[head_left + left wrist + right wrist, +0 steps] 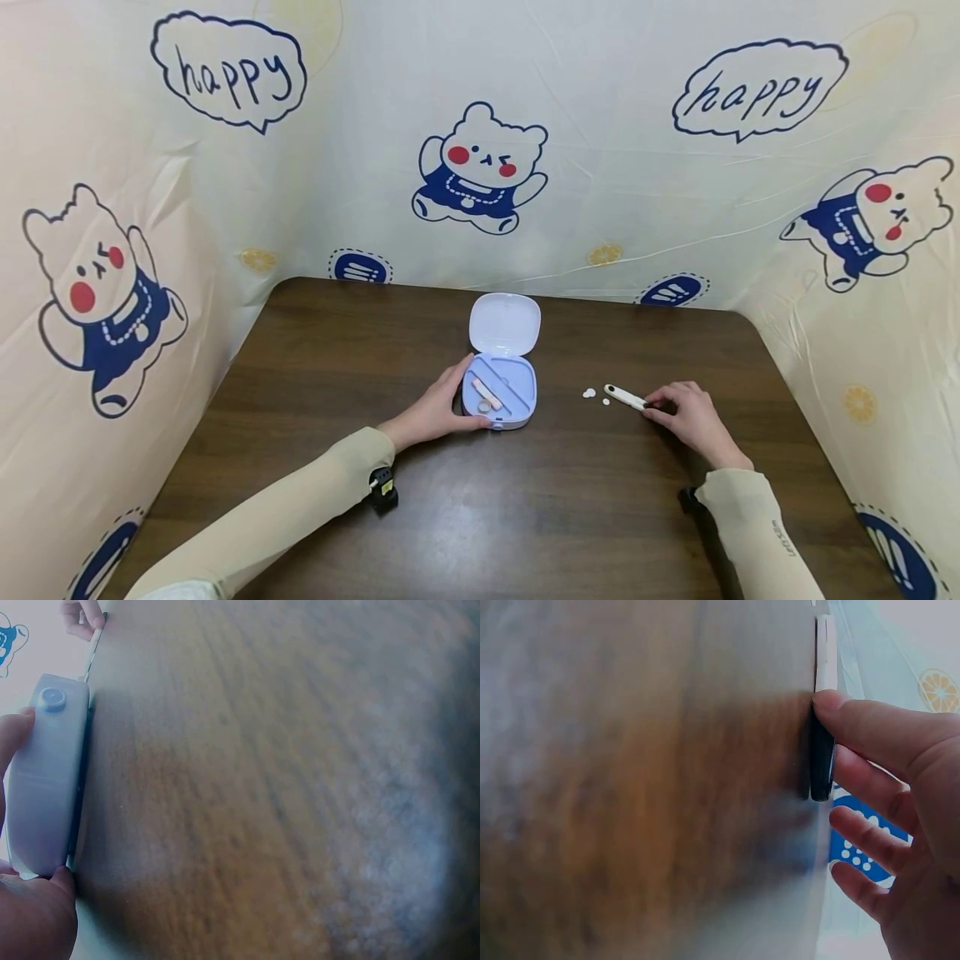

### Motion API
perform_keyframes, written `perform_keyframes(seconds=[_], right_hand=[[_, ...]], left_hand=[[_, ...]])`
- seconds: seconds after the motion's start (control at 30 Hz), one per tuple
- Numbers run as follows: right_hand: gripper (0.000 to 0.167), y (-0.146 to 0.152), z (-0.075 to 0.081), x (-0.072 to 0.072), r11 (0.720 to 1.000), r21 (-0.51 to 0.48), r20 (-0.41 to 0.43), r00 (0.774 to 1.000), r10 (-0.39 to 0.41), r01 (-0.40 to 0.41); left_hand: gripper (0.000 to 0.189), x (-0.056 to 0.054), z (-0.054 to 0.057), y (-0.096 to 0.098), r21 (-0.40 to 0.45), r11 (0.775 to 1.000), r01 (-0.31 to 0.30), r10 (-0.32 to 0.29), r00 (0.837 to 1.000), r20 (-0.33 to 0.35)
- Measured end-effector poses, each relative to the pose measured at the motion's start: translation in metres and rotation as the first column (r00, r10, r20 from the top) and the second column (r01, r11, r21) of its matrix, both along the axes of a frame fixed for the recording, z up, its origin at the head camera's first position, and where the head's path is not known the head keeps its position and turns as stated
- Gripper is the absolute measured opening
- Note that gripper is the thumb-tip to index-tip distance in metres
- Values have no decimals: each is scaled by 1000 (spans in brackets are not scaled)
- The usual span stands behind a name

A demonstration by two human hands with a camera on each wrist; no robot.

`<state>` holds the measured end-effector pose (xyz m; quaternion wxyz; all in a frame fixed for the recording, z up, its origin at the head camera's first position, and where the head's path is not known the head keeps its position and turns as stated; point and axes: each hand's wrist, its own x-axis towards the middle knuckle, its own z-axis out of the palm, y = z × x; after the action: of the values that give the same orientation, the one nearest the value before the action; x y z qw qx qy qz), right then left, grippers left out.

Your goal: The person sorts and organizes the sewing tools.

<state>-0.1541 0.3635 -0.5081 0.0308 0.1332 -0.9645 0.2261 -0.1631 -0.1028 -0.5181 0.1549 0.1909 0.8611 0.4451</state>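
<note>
A small light-blue case (501,408) with compartments stands near the middle of the table, its pale lid (506,324) raised at the back. Inside lie a short pinkish-white stick (486,392) and a small round piece (483,407). My left hand (435,412) grips the case from the left, thumb along its front; the left wrist view shows the case's round button (53,699). To the right, my right hand (692,418) pinches the dark end of a slim white tool (624,397) between thumb and forefinger. That dark end (823,761) shows in the right wrist view.
Several small white pieces (589,392) lie on the brown table (480,508) between the case and the white tool. Printed cloth (360,167) with bears surrounds the table at the back and both sides.
</note>
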Motion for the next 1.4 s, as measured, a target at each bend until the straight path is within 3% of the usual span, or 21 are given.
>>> perform_keyframes(seconds=[0.97,1.4], right_hand=[[14,-30,11,-2,997,-3,-129,989,74,-75],[14,-58,16,-2,994,19,-109,988,110,-109]], left_hand=[[120,-3,1,0,10,1000,5,-5,1000,-3],[119,1,4,0,4,1000,1,-1,1000,12]])
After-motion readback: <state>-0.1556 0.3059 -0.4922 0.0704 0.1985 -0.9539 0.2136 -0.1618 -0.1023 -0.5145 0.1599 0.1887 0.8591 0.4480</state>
